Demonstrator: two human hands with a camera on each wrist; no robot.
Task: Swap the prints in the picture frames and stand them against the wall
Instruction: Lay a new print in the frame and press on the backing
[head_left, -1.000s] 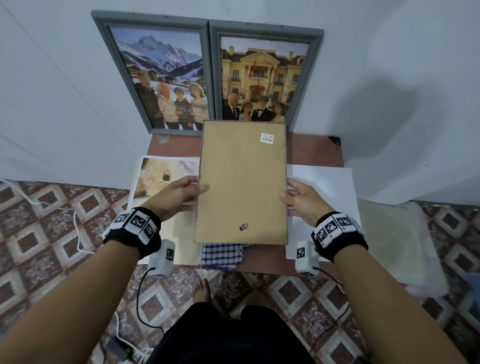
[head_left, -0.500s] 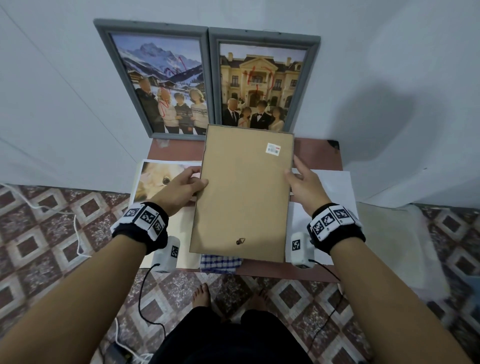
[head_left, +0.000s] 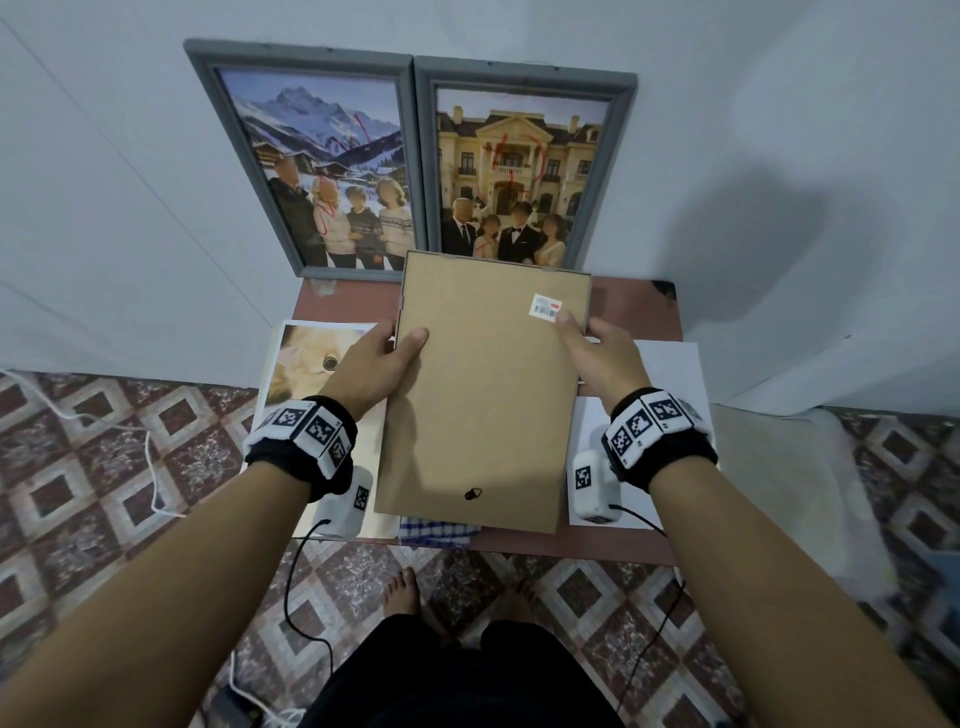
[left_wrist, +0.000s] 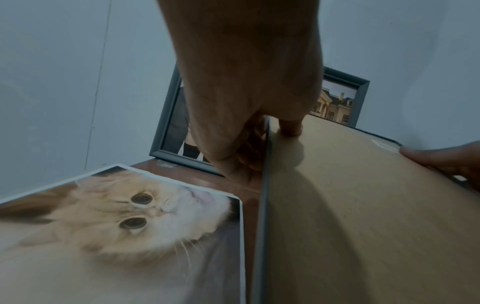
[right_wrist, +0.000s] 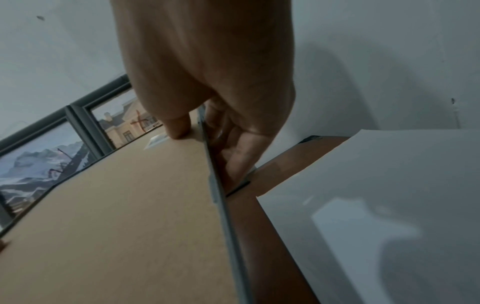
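Observation:
I hold a picture frame (head_left: 483, 395) with its brown backing board toward me, lifted above the small brown table (head_left: 353, 304). My left hand (head_left: 382, 358) grips its left edge, thumb on the backing and fingers underneath. My right hand (head_left: 592, 345) grips the right edge the same way, thumb by the barcode sticker (head_left: 545, 305). Two grey frames lean on the wall: a mountain family print (head_left: 327, 171) and a mansion family print (head_left: 519, 171). A loose cat print (left_wrist: 111, 232) lies on the table at left. A white sheet (right_wrist: 384, 216) lies at right.
A blue checked cloth (head_left: 439, 532) pokes out under the held frame at the table's front edge. The white wall (head_left: 779, 130) stands right behind the table. A pale cushion (head_left: 779, 467) lies on the tiled floor at right, and white cables (head_left: 150, 467) run at left.
Both hands slid further up the frame's side edges and lifted it, tilting its far end up toward the wall frames.

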